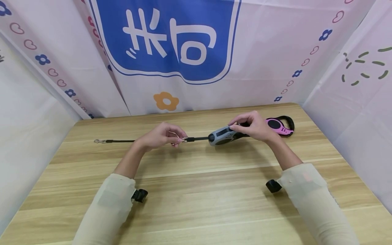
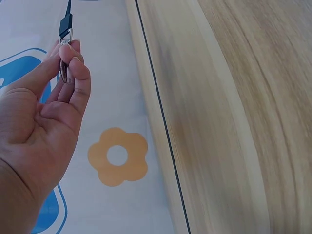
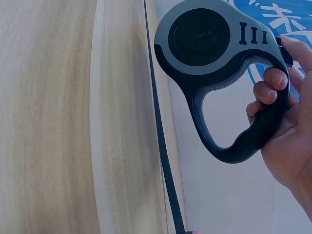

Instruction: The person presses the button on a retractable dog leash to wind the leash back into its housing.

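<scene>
A grey-and-black retractable dog leash (image 1: pixel 221 136) is held above the table by my right hand (image 1: pixel 255 126). In the right wrist view its fingers curl through the black loop handle (image 3: pixel 265 122), with the thumb up by the button. From the leash's nose a short black strap (image 1: pixel 201 138) runs left to a metal clip (image 2: pixel 64 72). My left hand (image 1: pixel 160 136) pinches that clip between thumb and fingers. Behind the right hand lies a pink-and-black retractable leash (image 1: pixel 280 127), partly hidden by it.
A black strap (image 3: pixel 163 141) lies drawn out along the back of the wooden table (image 1: pixel 190 204). Its metal clip (image 1: pixel 99 141) rests at the left. Printed white cloth (image 1: pixel 260 51) hangs right behind the table's back edge.
</scene>
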A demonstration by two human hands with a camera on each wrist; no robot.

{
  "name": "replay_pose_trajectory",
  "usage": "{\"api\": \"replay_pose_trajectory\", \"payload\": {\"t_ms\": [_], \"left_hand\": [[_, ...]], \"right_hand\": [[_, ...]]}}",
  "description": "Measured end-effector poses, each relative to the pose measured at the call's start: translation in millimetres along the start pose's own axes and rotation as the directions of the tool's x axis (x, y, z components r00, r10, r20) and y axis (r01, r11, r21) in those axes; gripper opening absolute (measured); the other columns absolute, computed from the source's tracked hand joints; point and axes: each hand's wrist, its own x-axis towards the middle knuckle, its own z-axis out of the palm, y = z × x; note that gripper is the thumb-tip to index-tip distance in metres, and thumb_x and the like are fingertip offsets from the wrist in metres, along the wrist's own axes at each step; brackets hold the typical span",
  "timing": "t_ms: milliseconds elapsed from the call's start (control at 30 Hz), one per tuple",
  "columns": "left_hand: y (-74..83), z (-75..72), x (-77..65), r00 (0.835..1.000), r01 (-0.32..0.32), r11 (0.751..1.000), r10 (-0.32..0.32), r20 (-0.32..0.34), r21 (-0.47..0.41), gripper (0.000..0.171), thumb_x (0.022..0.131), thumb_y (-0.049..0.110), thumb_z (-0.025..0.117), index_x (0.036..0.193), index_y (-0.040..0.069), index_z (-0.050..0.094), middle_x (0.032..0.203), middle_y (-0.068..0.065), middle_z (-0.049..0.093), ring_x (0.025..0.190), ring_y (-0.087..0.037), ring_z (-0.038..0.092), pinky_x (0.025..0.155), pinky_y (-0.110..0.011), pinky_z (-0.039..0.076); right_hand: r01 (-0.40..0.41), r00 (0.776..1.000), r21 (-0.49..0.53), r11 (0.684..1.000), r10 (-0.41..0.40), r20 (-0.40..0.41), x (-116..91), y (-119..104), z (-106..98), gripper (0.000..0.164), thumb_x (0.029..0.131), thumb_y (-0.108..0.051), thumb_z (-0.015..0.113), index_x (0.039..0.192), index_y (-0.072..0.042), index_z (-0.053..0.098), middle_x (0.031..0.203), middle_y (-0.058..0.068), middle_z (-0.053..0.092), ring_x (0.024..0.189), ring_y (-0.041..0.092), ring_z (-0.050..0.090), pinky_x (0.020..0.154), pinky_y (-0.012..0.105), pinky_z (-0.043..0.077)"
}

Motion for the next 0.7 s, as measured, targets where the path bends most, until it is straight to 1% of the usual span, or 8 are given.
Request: {"api": "replay_pose_trajectory", "payload": {"t_ms": [100, 167, 267, 367, 600, 633, 700], "left_hand": [[0.7, 0.3, 0.6, 1.000, 0.006, 1.000, -0.006, -0.001, 0.004, 0.018, 0.099, -0.009, 0.062, 0.116, -0.011, 0.069, 0.099, -0.025, 0.067, 0.079, -0.037, 0.066, 0.077, -0.045, 0.061], [0.5, 0.4, 1.3, 1.000, 0.007, 1.000, -0.007, 0.000, 0.003, 0.019, 0.099, -0.009, 0.062, 0.116, -0.011, 0.069, 0.101, -0.026, 0.067, 0.079, -0.037, 0.066, 0.077, -0.044, 0.061], [-0.2, 1.0, 2.3, 1.000, 0.007, 1.000, -0.007, 0.003, -0.001, 0.019, 0.099, -0.009, 0.062, 0.117, -0.011, 0.069, 0.105, -0.031, 0.066, 0.080, -0.037, 0.066, 0.078, -0.044, 0.061], [-1.7, 1.8, 4.0, 1.000, 0.001, 1.000, -0.001, 0.006, -0.006, 0.019, 0.099, -0.009, 0.062, 0.117, -0.011, 0.069, 0.109, -0.033, 0.066, 0.079, -0.034, 0.066, 0.077, -0.043, 0.060], [-3.8, 3.2, 6.4, 1.000, -0.002, 1.000, 0.003, 0.012, -0.019, 0.018, 0.099, -0.008, 0.062, 0.115, -0.011, 0.069, 0.107, -0.034, 0.065, 0.076, -0.024, 0.065, 0.075, -0.042, 0.060], [-4.3, 3.2, 6.8, 1.000, -0.002, 1.000, 0.002, 0.012, -0.020, 0.017, 0.099, -0.008, 0.062, 0.115, -0.011, 0.069, 0.106, -0.034, 0.065, 0.076, -0.023, 0.065, 0.075, -0.041, 0.060], [-4.6, 3.6, 7.3, 1.000, 0.003, 1.000, -0.003, 0.014, -0.024, 0.017, 0.100, -0.007, 0.062, 0.115, -0.011, 0.069, 0.105, -0.034, 0.066, 0.076, -0.027, 0.066, 0.074, -0.041, 0.060]], "right_hand": [[-0.005, 1.000, 0.002, 1.000, 0.005, 0.002, 0.3, -0.8, 0.6, 0.012, 0.092, 0.002, 0.073, 0.102, 0.002, 0.078, 0.084, 0.011, 0.075, 0.072, 0.012, 0.059, 0.065, 0.023, 0.046], [-0.009, 1.000, 0.005, 1.000, 0.009, 0.003, 0.7, -1.2, 1.1, 0.012, 0.092, 0.002, 0.073, 0.102, 0.002, 0.078, 0.084, 0.011, 0.076, 0.072, 0.012, 0.059, 0.065, 0.023, 0.046], [-0.012, 1.000, 0.007, 1.000, 0.012, 0.007, 1.2, -1.6, 1.8, 0.012, 0.092, 0.001, 0.073, 0.103, 0.002, 0.079, 0.084, 0.011, 0.075, 0.072, 0.012, 0.058, 0.064, 0.023, 0.046], [-0.012, 1.000, 0.012, 1.000, 0.012, 0.010, 1.2, -1.7, 2.2, 0.012, 0.092, 0.002, 0.073, 0.103, 0.002, 0.078, 0.084, 0.011, 0.075, 0.072, 0.012, 0.058, 0.064, 0.023, 0.046], [-0.017, 1.000, 0.018, 1.000, 0.017, 0.008, 1.0, 0.0, 4.8, 0.012, 0.092, 0.002, 0.073, 0.102, 0.003, 0.079, 0.082, 0.010, 0.074, 0.072, 0.012, 0.057, 0.064, 0.022, 0.046], [-0.018, 1.000, 0.018, 1.000, 0.018, 0.008, 1.1, 0.1, 5.1, 0.012, 0.092, 0.002, 0.073, 0.102, 0.003, 0.079, 0.082, 0.010, 0.074, 0.072, 0.012, 0.057, 0.065, 0.022, 0.046], [-0.016, 1.000, 0.020, 1.000, 0.016, 0.008, 1.4, 0.2, 5.6, 0.011, 0.092, 0.002, 0.073, 0.102, 0.003, 0.078, 0.082, 0.011, 0.074, 0.072, 0.012, 0.057, 0.064, 0.022, 0.046]]}}
